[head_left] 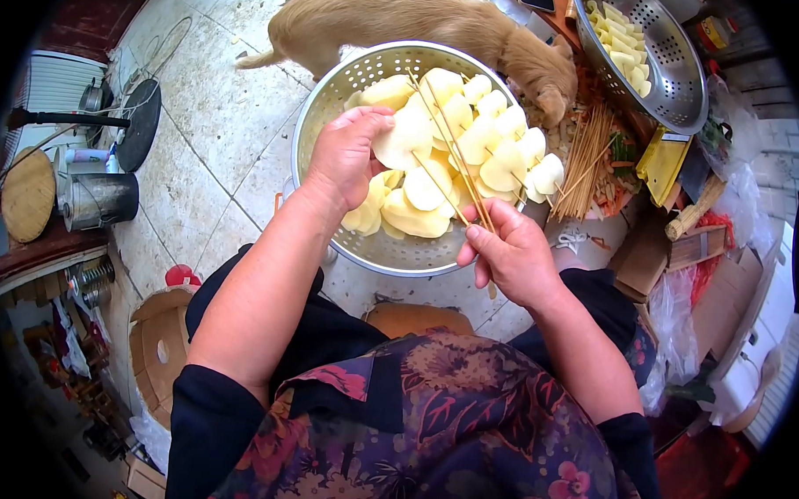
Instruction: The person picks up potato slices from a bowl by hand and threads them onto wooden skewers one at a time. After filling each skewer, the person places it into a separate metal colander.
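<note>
A metal colander (375, 251) full of pale potato slices (415, 218) stands between my knees. Over its left side, my left hand (348, 153) pinches a potato slice (403, 137) between thumb and fingers; a skewer tip meets this slice. My right hand (511, 252) is closed around several thin bamboo skewers (460, 159) at the colander's right rim. One of them slants toward the slice in my left hand, and another slice sits along it. Across the right side of the colander lie skewers threaded with slices (506, 163).
A tan dog (381, 20) stands right behind the colander, head lowered by a pile of bamboo skewers (587, 164). Upper right, a second colander (678, 79) holds cut pale pieces. Cardboard boxes (646, 258) and plastic bags are at right, a metal pot (102, 201) at left.
</note>
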Demonstrator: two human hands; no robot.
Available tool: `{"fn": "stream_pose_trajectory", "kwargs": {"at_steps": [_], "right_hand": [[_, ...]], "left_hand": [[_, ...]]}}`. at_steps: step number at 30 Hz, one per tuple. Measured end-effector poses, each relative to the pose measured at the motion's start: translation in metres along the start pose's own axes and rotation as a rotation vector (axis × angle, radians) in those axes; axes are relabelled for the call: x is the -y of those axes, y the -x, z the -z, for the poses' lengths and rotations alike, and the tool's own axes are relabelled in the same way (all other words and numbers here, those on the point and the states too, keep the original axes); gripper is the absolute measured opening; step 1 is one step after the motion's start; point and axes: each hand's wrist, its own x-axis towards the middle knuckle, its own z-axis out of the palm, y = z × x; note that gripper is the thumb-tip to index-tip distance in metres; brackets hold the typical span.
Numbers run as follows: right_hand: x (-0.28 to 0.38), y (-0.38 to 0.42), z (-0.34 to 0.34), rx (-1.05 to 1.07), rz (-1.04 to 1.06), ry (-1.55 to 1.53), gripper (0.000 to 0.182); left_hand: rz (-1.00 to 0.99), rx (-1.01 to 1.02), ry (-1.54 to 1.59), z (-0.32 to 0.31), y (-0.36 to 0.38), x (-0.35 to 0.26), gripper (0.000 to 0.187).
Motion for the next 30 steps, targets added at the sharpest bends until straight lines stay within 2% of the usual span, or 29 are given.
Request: {"fn": "stream_pose_trajectory", "kwargs": {"at_steps": [2, 8, 13, 15, 20, 22, 26, 30], "right_hand": [[-0.001, 0.000, -0.001, 0.004, -0.006, -0.007, 0.017], [-0.005, -0.005, 0.000, -0.043, 0.037, -0.052, 0.018], [0.003, -0.002, 0.001, -0.043, 0.002, -0.115, 0.018], [0.005, -0.002, 0.005, -0.046, -0.010, -0.089, 0.018], [-0.002, -0.003, 0.006, -0.042, 0.013, -0.118, 0.020], [-0.005, -0.004, 0.004, -0.078, 0.078, -0.183, 0.024], [-0.005, -0.009, 0.005, -0.089, 0.090, -0.225, 0.025], [-0.004, -0.007, 0.007, -0.072, 0.068, -0.236, 0.024]], "left_hand": [[0.088, 0.032, -0.077, -0.001, 0.002, -0.002, 0.021], [0.189, 0.180, -0.154, -0.016, 0.018, 0.013, 0.024], [0.126, 0.137, -0.177, -0.013, 0.012, 0.000, 0.024], [0.009, 0.031, -0.152, -0.008, 0.005, -0.010, 0.025], [0.054, 0.072, -0.070, -0.005, 0.004, -0.015, 0.028], [0.134, 0.127, -0.257, -0.014, 0.012, -0.011, 0.028], [0.236, 0.294, -0.335, -0.032, 0.034, 0.012, 0.026], [0.243, 0.326, -0.357, -0.030, 0.031, 0.012, 0.027]]}}
